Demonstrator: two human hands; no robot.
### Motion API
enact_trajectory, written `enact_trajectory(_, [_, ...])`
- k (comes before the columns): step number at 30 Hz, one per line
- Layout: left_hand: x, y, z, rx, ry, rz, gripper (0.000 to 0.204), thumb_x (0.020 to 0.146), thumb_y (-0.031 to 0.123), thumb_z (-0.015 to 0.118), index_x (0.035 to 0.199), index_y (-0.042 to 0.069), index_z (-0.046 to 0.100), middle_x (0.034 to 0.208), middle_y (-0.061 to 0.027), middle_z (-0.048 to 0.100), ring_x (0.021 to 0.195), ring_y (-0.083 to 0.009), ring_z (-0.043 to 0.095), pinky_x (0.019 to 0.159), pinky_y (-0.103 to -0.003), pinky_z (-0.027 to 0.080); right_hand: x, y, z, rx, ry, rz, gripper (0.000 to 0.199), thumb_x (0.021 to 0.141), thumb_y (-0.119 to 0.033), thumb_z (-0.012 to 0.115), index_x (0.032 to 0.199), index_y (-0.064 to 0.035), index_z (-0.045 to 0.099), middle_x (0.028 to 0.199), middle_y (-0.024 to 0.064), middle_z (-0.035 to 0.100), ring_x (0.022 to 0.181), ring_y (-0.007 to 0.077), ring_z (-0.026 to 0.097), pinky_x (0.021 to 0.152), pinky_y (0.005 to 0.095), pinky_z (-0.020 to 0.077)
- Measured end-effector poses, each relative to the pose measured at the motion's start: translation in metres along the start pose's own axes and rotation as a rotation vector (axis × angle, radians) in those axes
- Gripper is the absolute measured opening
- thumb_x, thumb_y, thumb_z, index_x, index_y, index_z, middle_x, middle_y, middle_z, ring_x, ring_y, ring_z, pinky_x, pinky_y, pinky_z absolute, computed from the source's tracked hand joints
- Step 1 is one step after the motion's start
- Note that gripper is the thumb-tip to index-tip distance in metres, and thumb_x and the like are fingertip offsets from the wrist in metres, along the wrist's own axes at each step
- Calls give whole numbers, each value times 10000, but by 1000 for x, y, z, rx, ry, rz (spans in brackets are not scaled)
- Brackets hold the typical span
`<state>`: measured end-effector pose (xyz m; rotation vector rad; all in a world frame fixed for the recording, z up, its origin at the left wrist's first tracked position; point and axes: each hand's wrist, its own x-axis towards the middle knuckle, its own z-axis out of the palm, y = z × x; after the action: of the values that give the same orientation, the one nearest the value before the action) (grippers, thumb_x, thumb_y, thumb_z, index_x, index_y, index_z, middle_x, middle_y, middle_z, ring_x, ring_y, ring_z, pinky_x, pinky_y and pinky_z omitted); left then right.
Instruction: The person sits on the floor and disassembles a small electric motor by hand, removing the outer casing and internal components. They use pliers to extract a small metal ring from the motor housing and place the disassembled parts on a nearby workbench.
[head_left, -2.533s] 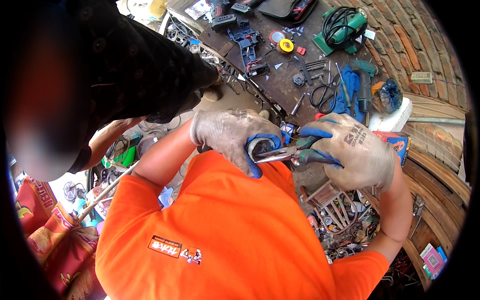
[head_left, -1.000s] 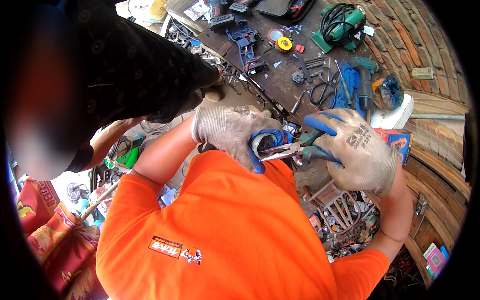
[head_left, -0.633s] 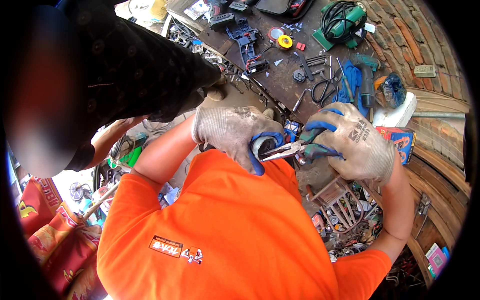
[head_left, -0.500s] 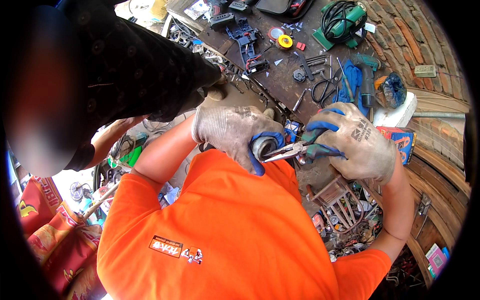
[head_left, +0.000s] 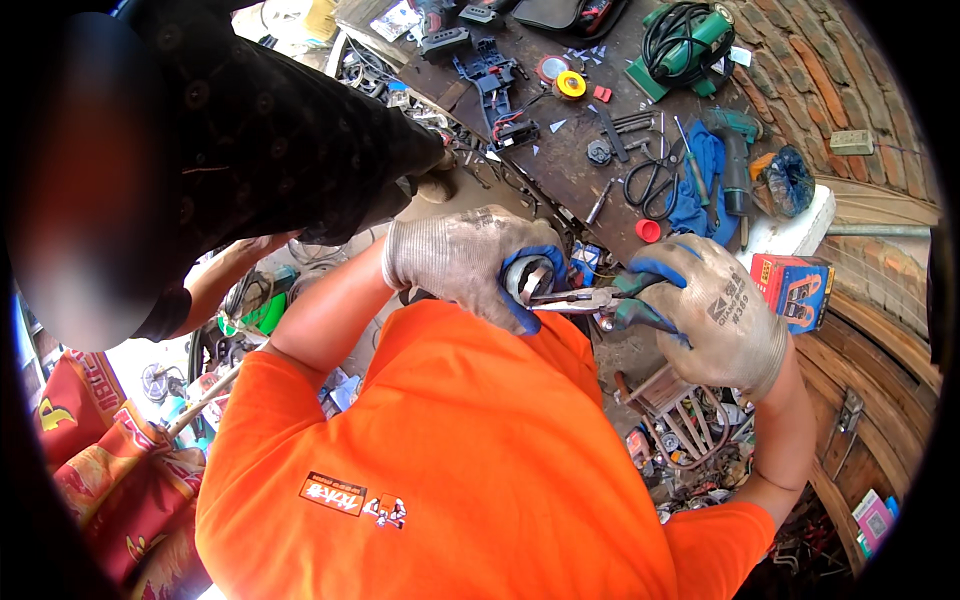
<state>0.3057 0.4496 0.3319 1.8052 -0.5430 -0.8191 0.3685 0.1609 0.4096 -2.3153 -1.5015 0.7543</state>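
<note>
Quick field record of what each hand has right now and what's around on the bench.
left hand: gloved, wrapped around a round metal part
right hand: gloved, grips the handles of pliers
pliers: tip at the round metal part
workbench: dark, cluttered
on bench: green power tool, scissors, yellow tape roll, blue cloth
right side: orange box
other person: dark sleeve at upper left

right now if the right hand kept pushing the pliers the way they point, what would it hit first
Probably the round metal part held in the left hand: the pliers in the right hand point straight at it, tips seemingly touching it.
</note>
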Motion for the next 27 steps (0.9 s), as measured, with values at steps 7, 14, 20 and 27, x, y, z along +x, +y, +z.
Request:
enact_trajectory(7, [3,1,0,10,37,-9,581,694,350,898,1133,60,652,987,-106,713,884,-241,693,795,-365,556,-8,-8,13,-83,214,3,245,673,-83,744,911,-35,707,1172,156,648,1053,377,631,908,476,506])
enact_trajectory(14, [5,-2,2,-160,75,-88,541,695,260,898,1130,51,654,970,-64,709,840,-146,668,760,-315,563,-12,-20,11,-201,287,75,274,648,-81,784,887,-28,660,1171,147,644,1055,374,624,901,485,506])
enact_trajectory(20, [3,-2,3,-323,178,-89,521,688,233,881,1114,26,664,1026,-89,718,927,-200,682,842,-353,547,-17,-27,-10,-268,276,198,290,634,-68,761,895,-20,643,1207,169,620,1083,396,599,922,502,493])
enact_trajectory(27, [3,-28,19,-462,281,96,526,696,134,911,1143,38,652,1039,-48,715,943,-134,677,852,-302,551,-10,38,18,-648,221,397,98,788,-100,668,861,-47,706,1163,141,663,1041,286,628,880,405,498])
